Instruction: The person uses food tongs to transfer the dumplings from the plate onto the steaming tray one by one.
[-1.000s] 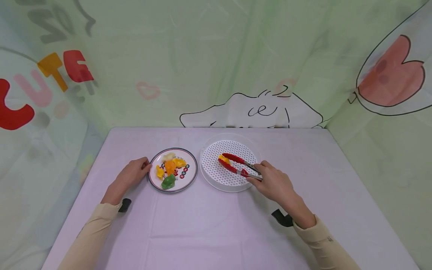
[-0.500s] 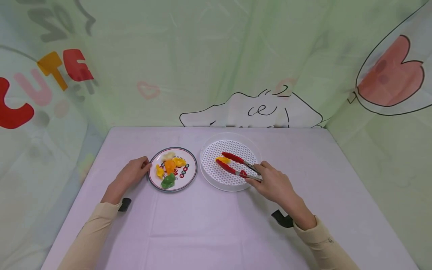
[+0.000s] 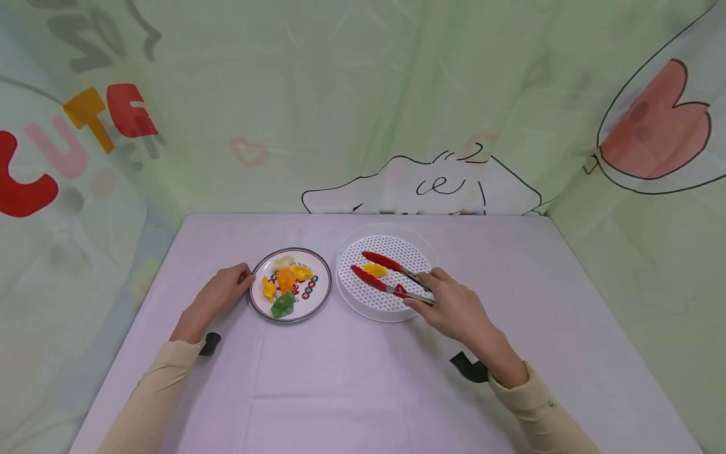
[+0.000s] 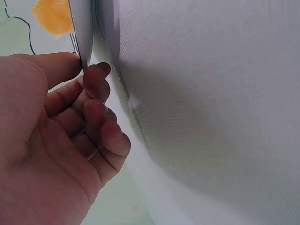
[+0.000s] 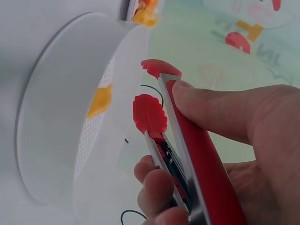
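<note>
Between thumb and index finger, my left hand (image 3: 222, 291) pinches the rim of a white plate (image 3: 300, 310); the left wrist view shows the grip closely. On that plate lie an orange piece (image 3: 285, 281), a green piece (image 3: 283, 305), a pale piece (image 3: 283, 263) and yellow pieces (image 3: 301, 273). My right hand (image 3: 455, 307) holds red-tipped metal tongs (image 5: 201, 164) over a white perforated round tray (image 3: 397, 244). The tongs' tips are spread apart. A yellow piece (image 3: 375, 270) rests on the perforated surface, seen between the tongs' arms, with nothing gripping it.
A pale tablecloth (image 3: 329, 384) covers the table under the plate and tray, which stand side by side. The tray has a raised wall (image 5: 61, 103). Printed green curtains (image 3: 340, 94) enclose the back and sides.
The tongs have opened and let go of the yellow piece, which stays on the perforated tray. My right hand has shifted slightly left. The left hand and plate have not moved.
</note>
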`<action>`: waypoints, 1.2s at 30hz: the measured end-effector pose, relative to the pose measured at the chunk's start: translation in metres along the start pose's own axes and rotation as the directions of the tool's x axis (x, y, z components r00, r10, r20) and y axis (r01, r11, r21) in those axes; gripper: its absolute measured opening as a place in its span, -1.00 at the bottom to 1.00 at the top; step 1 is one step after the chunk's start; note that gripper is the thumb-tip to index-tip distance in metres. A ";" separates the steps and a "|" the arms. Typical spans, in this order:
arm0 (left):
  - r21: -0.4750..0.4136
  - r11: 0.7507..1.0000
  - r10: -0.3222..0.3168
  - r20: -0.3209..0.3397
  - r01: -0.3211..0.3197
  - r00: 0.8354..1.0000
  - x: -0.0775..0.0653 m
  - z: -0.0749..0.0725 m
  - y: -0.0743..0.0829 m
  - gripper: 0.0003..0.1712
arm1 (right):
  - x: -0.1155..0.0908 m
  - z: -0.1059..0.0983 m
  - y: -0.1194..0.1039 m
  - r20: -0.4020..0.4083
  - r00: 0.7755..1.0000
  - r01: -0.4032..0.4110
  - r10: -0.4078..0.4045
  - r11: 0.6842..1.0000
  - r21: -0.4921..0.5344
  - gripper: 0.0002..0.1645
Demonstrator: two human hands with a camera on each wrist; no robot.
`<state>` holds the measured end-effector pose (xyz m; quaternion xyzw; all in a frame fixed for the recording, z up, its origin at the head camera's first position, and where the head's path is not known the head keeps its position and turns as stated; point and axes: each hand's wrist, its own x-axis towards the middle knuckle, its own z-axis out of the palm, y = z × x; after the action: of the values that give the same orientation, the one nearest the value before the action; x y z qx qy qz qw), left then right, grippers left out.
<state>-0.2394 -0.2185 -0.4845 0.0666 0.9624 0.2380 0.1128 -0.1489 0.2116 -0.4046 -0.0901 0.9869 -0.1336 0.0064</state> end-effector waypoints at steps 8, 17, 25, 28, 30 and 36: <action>0.010 1.000 -0.007 0.000 0.007 1.000 0.003 -0.001 -0.001 -0.71 | 0.004 -0.002 -0.011 0.013 1.000 0.014 -0.014 1.000 0.004 -0.20; 0.004 1.000 0.003 0.000 -0.003 1.000 0.003 -0.002 0.002 -0.72 | 0.008 0.000 -0.023 0.008 0.997 0.080 -0.080 0.997 0.021 -0.22; 0.000 1.000 0.006 0.005 -0.006 1.000 0.004 0.000 -0.001 -0.71 | 0.010 0.003 -0.040 0.039 0.992 0.121 -0.122 0.992 0.022 -0.22; 0.001 1.000 0.004 0.002 -0.004 1.000 0.003 0.001 -0.002 -0.71 | 0.013 0.005 -0.047 0.050 0.990 0.130 -0.130 0.991 0.015 -0.21; 0.001 1.000 0.001 0.000 -0.001 1.000 0.003 0.000 -0.002 -0.71 | 0.015 0.006 -0.052 0.054 0.989 0.138 -0.138 0.990 0.013 -0.22; 0.000 1.000 -0.008 0.005 0.008 1.000 0.002 0.001 -0.002 -0.72 | 0.024 0.011 -0.064 0.077 0.988 0.136 -0.137 0.991 0.015 -0.27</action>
<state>-0.2413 -0.2199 -0.4864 0.0631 0.9624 0.2372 0.1161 -0.1610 0.1435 -0.3983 -0.1624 0.9768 -0.1350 0.0360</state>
